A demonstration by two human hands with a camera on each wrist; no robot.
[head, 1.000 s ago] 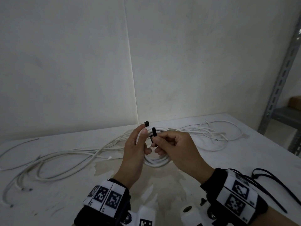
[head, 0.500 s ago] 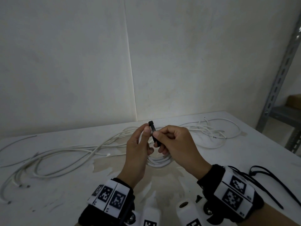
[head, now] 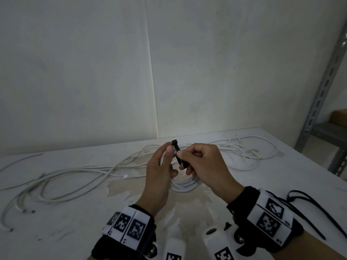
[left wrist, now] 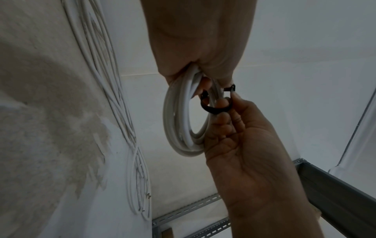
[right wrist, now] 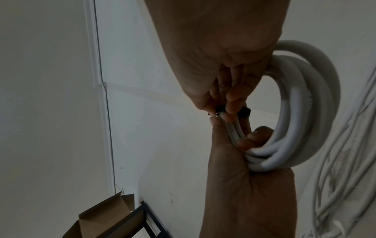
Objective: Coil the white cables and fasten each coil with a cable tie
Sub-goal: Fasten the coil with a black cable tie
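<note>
**White table with loose cables and ties**

A white table (head: pixel 244 184) runs to the far wall, its top scuffed, with a brownish patch (head: pixel 131 186) of worn surface near the middle. Loose white cables (head: pixel 75 171) sprawl in long loops across its left half and bunch again at the far right (head: pixel 249 152). At the near right edge lie thin black cable ties (head: pixel 308 207), partly hidden by a wrist.
</note>
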